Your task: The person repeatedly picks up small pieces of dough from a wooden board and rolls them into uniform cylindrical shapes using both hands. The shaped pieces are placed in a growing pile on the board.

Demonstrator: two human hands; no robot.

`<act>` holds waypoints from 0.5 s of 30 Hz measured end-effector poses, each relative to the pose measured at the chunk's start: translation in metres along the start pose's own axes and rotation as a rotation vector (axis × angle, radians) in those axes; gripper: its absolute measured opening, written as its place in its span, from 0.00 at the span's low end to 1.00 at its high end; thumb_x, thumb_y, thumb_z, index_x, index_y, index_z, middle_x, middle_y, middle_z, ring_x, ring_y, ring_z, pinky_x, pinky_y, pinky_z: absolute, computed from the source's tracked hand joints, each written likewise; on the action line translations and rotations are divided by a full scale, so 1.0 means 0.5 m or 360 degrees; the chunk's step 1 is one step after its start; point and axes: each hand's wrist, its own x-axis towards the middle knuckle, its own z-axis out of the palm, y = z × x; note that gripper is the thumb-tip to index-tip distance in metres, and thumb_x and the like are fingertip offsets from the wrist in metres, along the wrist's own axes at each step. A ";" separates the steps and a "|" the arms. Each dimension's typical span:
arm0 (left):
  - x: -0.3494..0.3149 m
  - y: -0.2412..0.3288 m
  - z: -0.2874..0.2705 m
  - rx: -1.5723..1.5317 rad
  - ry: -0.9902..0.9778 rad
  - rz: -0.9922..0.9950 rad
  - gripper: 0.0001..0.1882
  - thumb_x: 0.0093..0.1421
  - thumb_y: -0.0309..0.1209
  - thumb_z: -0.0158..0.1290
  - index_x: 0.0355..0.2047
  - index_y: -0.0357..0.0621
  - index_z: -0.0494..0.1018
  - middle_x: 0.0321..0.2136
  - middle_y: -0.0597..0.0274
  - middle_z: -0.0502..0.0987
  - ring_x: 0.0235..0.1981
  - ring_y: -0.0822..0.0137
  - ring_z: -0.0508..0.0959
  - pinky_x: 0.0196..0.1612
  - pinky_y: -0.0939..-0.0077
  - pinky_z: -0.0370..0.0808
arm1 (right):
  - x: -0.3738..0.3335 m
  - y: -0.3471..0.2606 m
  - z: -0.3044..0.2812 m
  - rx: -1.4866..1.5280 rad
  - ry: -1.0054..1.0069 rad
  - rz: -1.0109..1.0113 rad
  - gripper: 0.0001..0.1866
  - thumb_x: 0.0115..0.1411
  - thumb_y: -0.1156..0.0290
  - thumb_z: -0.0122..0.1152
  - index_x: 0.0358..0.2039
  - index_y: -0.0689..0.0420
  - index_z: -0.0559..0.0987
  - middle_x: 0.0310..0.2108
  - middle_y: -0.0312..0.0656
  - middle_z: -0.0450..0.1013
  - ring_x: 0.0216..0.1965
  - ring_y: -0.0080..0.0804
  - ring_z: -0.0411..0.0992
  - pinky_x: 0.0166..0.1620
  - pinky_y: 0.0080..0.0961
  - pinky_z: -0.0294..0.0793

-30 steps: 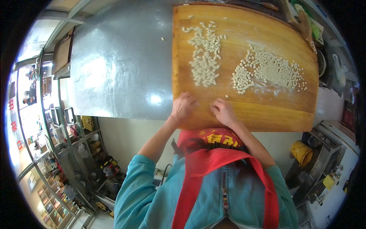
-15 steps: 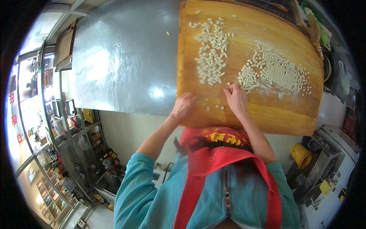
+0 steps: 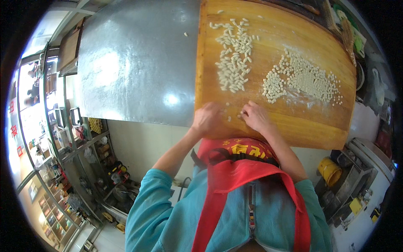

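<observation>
Board (image 3: pixel 294 126) wooden, floured, on steel counter (image 3: pixel 134 63).

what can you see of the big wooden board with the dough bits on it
The wooden board is large, orange-brown, smooth and glossy, with rounded corners. It lies flat on the steel table, covering its right part. Flour dusts its middle. Two groups of small pale dough pieces lie on it: a loose column toward the left and a denser patch on the right, plus a few strays. At its near edge the left hand and right hand rest on it.
</observation>
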 end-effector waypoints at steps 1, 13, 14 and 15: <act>-0.003 -0.003 0.004 0.0039 -0.0035 -0.0023 0.12 0.53 0.32 0.57 0.39 0.50 0.75 0.31 0.60 0.75 0.34 0.56 0.77 0.34 0.62 0.75 | -0.002 -0.010 0.002 0.0037 -0.0057 0.0013 0.07 0.57 0.68 0.57 0.32 0.58 0.78 0.31 0.48 0.72 0.36 0.47 0.73 0.39 0.40 0.72; 0.008 0.067 -0.008 0.0008 -0.0205 0.0179 0.13 0.51 0.31 0.57 0.38 0.47 0.73 0.34 0.59 0.72 0.36 0.56 0.76 0.32 0.63 0.76 | 0.017 0.019 0.040 0.0216 0.0165 -0.0304 0.07 0.52 0.68 0.63 0.29 0.56 0.82 0.26 0.45 0.72 0.30 0.44 0.73 0.35 0.37 0.72; 0.006 0.065 -0.005 0.0014 -0.0241 0.0140 0.14 0.50 0.31 0.57 0.39 0.47 0.73 0.34 0.58 0.72 0.36 0.56 0.76 0.33 0.63 0.76 | 0.019 0.014 0.027 0.0229 0.0160 -0.0167 0.08 0.51 0.66 0.64 0.28 0.56 0.82 0.25 0.44 0.73 0.29 0.43 0.73 0.34 0.36 0.72; 0.004 0.064 -0.004 0.0020 -0.0276 0.0100 0.15 0.50 0.31 0.57 0.39 0.46 0.73 0.35 0.58 0.72 0.36 0.56 0.76 0.33 0.63 0.77 | 0.021 0.010 0.011 0.0242 0.0155 -0.0031 0.09 0.50 0.64 0.66 0.28 0.55 0.81 0.24 0.44 0.73 0.28 0.42 0.73 0.33 0.35 0.72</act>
